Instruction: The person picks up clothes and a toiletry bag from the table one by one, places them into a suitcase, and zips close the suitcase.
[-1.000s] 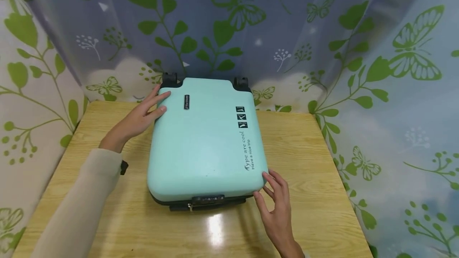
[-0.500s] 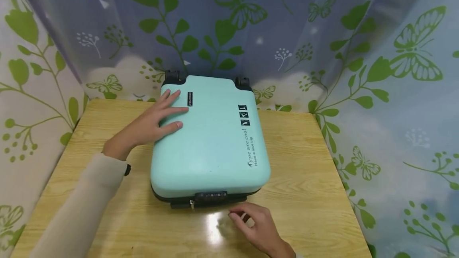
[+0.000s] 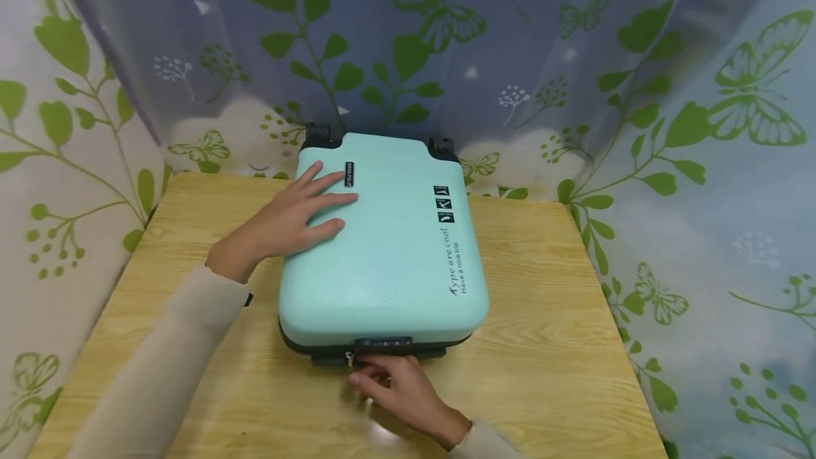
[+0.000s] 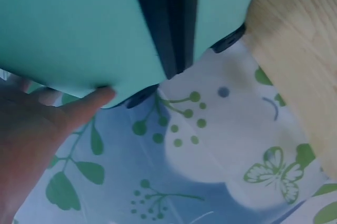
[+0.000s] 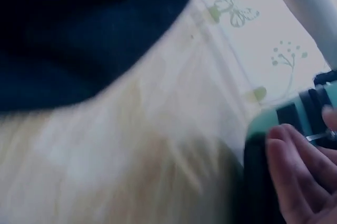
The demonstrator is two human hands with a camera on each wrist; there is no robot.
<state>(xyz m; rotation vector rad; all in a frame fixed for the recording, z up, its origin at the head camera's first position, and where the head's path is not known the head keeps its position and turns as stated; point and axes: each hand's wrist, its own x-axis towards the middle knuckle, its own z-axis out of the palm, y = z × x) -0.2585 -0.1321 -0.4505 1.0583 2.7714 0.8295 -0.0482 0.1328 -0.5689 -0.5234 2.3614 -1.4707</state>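
Observation:
A mint-green hard-shell suitcase [image 3: 389, 253] lies flat, its black wheels [image 3: 319, 134] at the far end. My left hand [image 3: 293, 222] rests on its upper left part with fingers spread. In the left wrist view, a finger of the left hand [image 4: 47, 124] lies along the suitcase shell [image 4: 68, 29]. Along the near edge are a black combination lock [image 3: 384, 344] and a metal zipper pull [image 3: 349, 358]. My right hand [image 3: 408, 392] is just below the lock, index fingertip right beside the pull, thumb apart below it. In the right wrist view, the right hand's fingers [image 5: 295, 166] are bent near the metal pull.
The suitcase lies on a wooden table [image 3: 529, 374]. Behind and at both sides hangs a curtain [image 3: 510, 55] printed with green leaves and butterflies. Dark clothing [image 5: 79, 34] fills the upper left of the right wrist view.
My right hand has left the suitcase's near right corner and moved left to the zipper pull. The left hand has slid from the left edge onto the top of the shell.

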